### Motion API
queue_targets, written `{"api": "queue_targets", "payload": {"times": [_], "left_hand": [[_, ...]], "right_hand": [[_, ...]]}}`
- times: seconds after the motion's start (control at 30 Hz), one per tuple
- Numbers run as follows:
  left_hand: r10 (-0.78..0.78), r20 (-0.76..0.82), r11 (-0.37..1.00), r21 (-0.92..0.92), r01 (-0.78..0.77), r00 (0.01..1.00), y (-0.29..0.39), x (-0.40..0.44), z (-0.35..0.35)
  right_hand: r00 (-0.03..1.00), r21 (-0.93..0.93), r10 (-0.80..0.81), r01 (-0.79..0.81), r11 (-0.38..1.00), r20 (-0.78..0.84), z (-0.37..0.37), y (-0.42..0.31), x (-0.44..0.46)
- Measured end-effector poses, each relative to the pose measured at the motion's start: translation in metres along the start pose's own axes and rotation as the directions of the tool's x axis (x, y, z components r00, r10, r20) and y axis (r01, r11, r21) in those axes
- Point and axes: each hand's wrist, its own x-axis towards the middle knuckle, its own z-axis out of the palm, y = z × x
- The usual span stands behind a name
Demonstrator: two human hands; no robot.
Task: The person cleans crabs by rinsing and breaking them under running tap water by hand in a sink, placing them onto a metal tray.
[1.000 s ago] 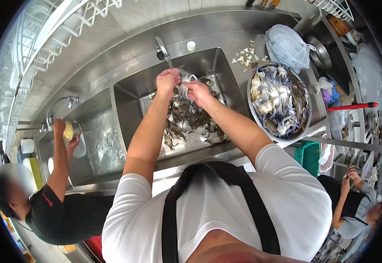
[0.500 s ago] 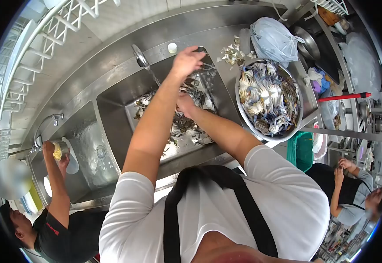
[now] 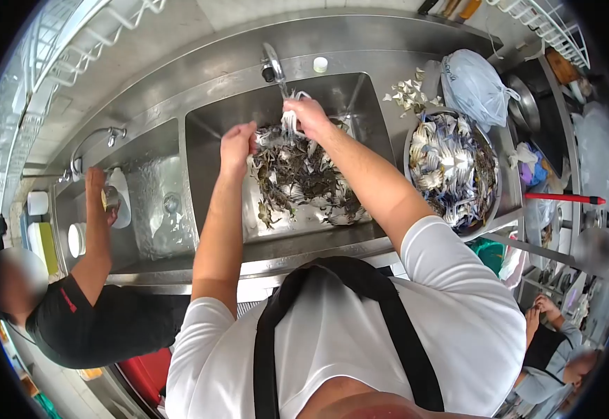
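Lifted since the earlier head frame, the right hand (image 3: 309,117) pinches a pale crab (image 3: 289,124) beneath the tap (image 3: 274,61); the left hand (image 3: 236,149) has swung left, loosely curled, contents unclear. Wet shell should be light, stiff, slippery: hold the body, sparing brittle legs.

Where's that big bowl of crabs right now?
In the head view, the bowl sits on the right, beside the crab-strewn sink and just below the tied plastic bag.

Bright illumination was recorded; glare was reflected by the steel sink (image 3: 210,188); outer edges were bowed and blackened
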Motion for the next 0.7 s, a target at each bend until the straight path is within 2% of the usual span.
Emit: {"api": "queue_targets", "payload": {"times": [0.07,0.17,0.23,0.27,0.37,0.43,0.47,0.53,0.6,0.67,0.7], "left_hand": [[-0.137,-0.076,0.990,-0.036,0.134,0.988,-0.031,-0.017,-0.017],[-0.199,-0.058,0.979,-0.055,0.196,0.978,-0.067,-0.044,-0.032],[-0.278,-0.089,0.958,-0.101,0.269,0.956,-0.079,-0.066,-0.029],[-0.301,-0.074,0.950,-0.109,0.292,0.951,-0.084,-0.074,-0.030],[-0.324,-0.034,0.945,-0.072,0.321,0.946,-0.101,-0.087,-0.041],[-0.332,-0.034,0.943,-0.045,0.330,0.943,-0.105,-0.090,-0.048],[-0.334,-0.061,0.942,-0.040,0.332,0.941,-0.109,-0.090,-0.051],[-0.356,-0.067,0.934,-0.050,0.353,0.932,-0.127,-0.086,-0.061],[-0.368,-0.074,0.930,-0.043,0.366,0.927,-0.142,-0.084,-0.069],[-0.370,-0.119,0.929,-0.059,0.366,0.921,-0.154,-0.083,-0.072],[-0.377,-0.128,0.926,-0.089,0.368,0.917,-0.159,-0.084,-0.074]], "right_hand": [[0.994,0.130,-0.029,0.015,0.991,0.104,0.000,0.002,0.013],[0.998,0.080,-0.045,0.041,0.996,0.042,0.011,-0.012,0.000],[0.999,-0.005,-0.031,0.031,0.999,0.018,0.011,-0.015,-0.006],[0.997,-0.126,-0.075,0.071,0.990,-0.023,0.005,-0.008,-0.003],[0.992,-0.145,-0.055,0.038,0.989,-0.115,-0.013,-0.018,-0.032],[0.984,-0.325,-0.175,0.156,0.933,-0.027,-0.027,-0.038,-0.060],[0.980,-0.278,-0.201,0.191,0.942,-0.007,-0.026,-0.058,-0.093],[0.849,-0.533,-0.515,0.489,0.690,0.113,-0.048,-0.086,-0.135],[0.716,-0.626,-0.696,0.568,0.534,0.057,-0.064,-0.123,-0.191],[0.592,-0.892,-0.805,0.342,0.297,-0.041,-0.088,-0.165,-0.236],[0.590,-0.922,-0.799,0.237,0.305,-0.113,-0.101,-0.187,-0.254]]}}
